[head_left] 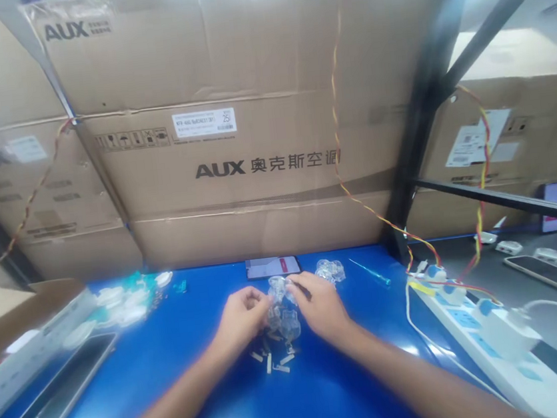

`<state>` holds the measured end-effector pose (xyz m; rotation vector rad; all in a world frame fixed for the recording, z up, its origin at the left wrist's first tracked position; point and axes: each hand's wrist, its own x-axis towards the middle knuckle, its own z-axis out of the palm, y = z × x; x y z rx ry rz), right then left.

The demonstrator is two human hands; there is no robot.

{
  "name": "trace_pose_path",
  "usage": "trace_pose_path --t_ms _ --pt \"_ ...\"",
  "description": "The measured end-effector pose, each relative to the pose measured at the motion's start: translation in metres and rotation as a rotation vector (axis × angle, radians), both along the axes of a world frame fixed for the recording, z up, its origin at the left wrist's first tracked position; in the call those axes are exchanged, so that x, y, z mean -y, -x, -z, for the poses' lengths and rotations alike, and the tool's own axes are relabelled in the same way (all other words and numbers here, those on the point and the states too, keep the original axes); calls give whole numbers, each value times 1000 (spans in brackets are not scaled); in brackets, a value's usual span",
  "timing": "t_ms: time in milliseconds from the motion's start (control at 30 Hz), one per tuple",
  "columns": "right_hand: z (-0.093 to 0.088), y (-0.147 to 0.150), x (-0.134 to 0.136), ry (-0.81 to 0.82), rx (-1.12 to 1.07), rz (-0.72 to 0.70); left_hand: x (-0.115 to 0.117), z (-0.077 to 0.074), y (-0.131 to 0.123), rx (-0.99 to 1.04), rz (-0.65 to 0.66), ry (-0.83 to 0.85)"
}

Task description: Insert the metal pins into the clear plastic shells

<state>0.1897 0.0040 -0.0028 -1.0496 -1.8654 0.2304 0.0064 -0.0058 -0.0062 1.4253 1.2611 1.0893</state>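
Between my two hands is a small clear plastic part [278, 288], pinched at its left side by my left hand [244, 313] and at its right by my right hand [319, 297]. Both hands have their fingers closed. Just below them, more clear plastic parts [288, 325] lie in a loose pile on the blue tabletop [339, 390]. Several small white strips [276, 363] are scattered at the near side of that pile. Another cluster of clear parts [330, 270] rests beyond my right hand. Fine detail of the held part is blurred.
A phone [272, 267] lies at the back. A blue-handled screwdriver [371, 272] is right of the clear cluster. Power strips [495, 345] with plugs and cables line the right. White round parts [118, 301] and a grey-rimmed tray [62, 388] sit left. Large cartons [240, 52] stand behind.
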Motion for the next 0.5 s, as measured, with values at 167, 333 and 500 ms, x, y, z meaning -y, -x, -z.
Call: trace_pose_path --t_ms 167,333,500 --pt "-1 3 1 34 0 -51 -1 -2 2 9 1 -47" --pt "0 6 6 50 28 -122 3 -7 1 64 148 -38" --pt "0 6 6 14 21 -111 8 -9 -4 133 196 12"
